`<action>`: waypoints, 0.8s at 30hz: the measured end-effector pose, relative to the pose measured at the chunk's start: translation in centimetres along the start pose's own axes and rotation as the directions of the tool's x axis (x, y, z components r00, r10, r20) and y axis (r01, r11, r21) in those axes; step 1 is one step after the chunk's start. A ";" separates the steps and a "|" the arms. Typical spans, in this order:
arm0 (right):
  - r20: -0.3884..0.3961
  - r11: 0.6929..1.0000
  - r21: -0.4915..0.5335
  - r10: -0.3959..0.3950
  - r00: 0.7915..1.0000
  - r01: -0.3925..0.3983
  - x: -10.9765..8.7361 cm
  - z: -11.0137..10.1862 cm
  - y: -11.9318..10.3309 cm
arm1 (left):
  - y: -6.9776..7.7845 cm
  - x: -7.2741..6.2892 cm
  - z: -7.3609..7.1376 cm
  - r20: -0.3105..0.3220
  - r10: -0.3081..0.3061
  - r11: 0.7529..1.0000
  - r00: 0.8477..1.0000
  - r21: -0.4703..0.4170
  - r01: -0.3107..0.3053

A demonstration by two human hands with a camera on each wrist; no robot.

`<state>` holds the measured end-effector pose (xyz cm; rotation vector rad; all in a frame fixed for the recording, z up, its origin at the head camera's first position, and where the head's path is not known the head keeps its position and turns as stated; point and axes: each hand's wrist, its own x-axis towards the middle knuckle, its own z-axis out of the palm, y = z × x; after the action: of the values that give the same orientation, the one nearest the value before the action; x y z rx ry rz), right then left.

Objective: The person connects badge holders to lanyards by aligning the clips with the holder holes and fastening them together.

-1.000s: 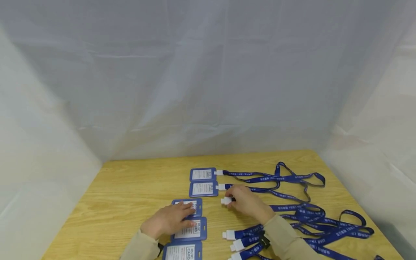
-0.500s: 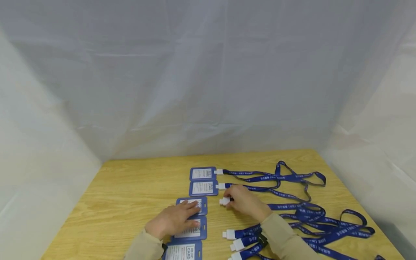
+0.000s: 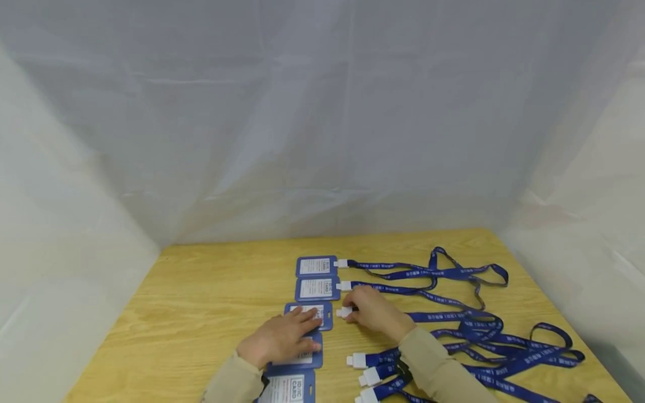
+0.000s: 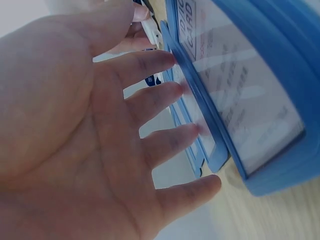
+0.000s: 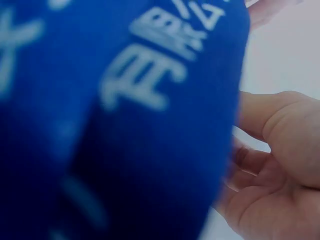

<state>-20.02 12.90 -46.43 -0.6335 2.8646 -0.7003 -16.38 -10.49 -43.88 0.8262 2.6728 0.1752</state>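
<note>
My left hand (image 3: 282,338) lies spread over a blue-framed ID card holder (image 3: 328,320). In the left wrist view its straight fingertips press the card holder's face (image 4: 206,142). Close to that holder's slotted edge, my right hand (image 3: 375,312) pinches the white clip (image 3: 343,312) of a blue lanyard (image 3: 433,317), a small gap between clip and holder. A second card holder (image 3: 317,364) lies partly under the left hand. Lanyard strap (image 5: 165,140) fills most of the right wrist view and hides the right fingertips there.
Behind, two card holders (image 3: 314,267) (image 3: 316,289) have lanyard clips at their right edges. Another holder (image 3: 292,388) lies nearest me. Several lanyards with white clips (image 3: 359,360) spread to the right, straps overlapping. Pale sheeting (image 3: 332,123) walls the wooden table (image 3: 201,291).
My left hand has slid the card holder to the right, toward the clip. My right hand has shifted slightly left with the pinched clip, so the gap has narrowed.
</note>
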 end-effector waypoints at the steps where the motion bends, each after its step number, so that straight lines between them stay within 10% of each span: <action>1: 0.000 1.000 0.000 -0.003 1.000 0.003 0.0 0.0 0.0 | 0.1 0.1 0.0 0.004 -0.001 1.000 1.000 0.004 0.000; 24: -0.056 0.993 -0.062 -0.100 0.993 0.096 0.2 0.3 0.4 | 1.3 0.8 1.5 -0.028 -0.004 1.000 1.000 0.026 0.005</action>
<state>-20.26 12.99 -46.91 -0.7791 2.9356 -0.6602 -15.79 -8.90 -45.20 0.8321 2.7085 0.1522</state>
